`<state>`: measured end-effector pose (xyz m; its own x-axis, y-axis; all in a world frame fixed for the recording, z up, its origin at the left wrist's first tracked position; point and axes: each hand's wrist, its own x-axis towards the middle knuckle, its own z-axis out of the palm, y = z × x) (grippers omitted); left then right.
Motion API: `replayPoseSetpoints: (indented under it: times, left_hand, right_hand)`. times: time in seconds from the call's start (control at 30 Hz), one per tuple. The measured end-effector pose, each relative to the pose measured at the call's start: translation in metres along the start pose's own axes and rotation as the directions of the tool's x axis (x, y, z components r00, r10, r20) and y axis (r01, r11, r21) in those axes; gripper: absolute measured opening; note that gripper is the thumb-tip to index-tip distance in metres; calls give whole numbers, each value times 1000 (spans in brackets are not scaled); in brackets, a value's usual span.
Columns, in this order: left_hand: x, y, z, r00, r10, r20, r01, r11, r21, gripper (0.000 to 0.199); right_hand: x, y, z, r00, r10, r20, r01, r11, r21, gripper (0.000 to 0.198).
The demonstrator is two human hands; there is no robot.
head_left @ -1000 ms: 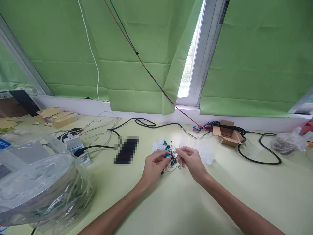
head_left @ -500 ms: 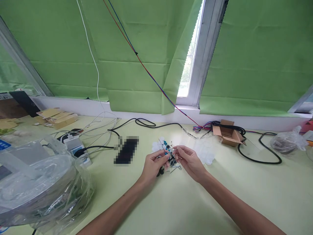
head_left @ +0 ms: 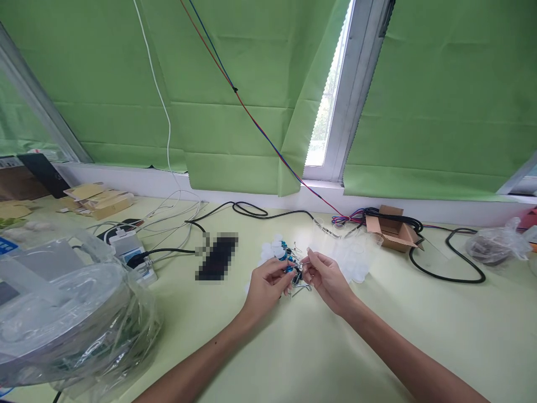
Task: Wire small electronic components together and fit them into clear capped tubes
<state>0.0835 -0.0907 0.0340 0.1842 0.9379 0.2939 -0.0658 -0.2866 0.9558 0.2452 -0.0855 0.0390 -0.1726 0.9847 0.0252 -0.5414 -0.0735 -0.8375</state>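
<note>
In the head view, my left hand [head_left: 265, 284] is closed in a pinch on a small blue part [head_left: 290, 268], whose exact kind is too small to make out. Facing it, my right hand [head_left: 329, 281] pinches a thin silvery metal piece [head_left: 305, 262], its tip close to the left fingertips. Beneath and behind the fingers lies a pile of small blue, black and metal parts [head_left: 285, 246], partly covered by both hands. A bent metal piece [head_left: 307, 287] sticks out at its near side. Translucent white discs [head_left: 272, 249] lie left of the pile, and more translucent pieces [head_left: 356, 258] to the right.
A large plastic-wrapped reel [head_left: 75, 313] takes up the left front of the table. A power strip [head_left: 132, 252] with cables and a pixelated dark patch [head_left: 218, 258] are nearer the middle. Toward the right are an open cardboard box [head_left: 394, 238], black cable [head_left: 447, 278] and a plastic bag [head_left: 497, 240].
The left fingers have shifted slightly right and now hold the small blue part more upright. Black parts seen beneath the left hand are now out of sight. The right hand has barely moved.
</note>
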Motion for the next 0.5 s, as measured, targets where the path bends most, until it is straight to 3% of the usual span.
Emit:
replayPoseSetpoints:
  times: [0.27, 0.5]
  left_hand:
    - [-3, -4, 0, 997, 78, 29, -81, 989, 127, 18]
    - [-3, -2, 1, 995, 91, 39, -96, 988, 122, 17]
  right_hand:
    - [-3, -4, -2, 998, 55, -16, -54, 998, 43, 32]
    - [-6, -2, -2, 998, 66, -9, -65, 993, 102, 29]
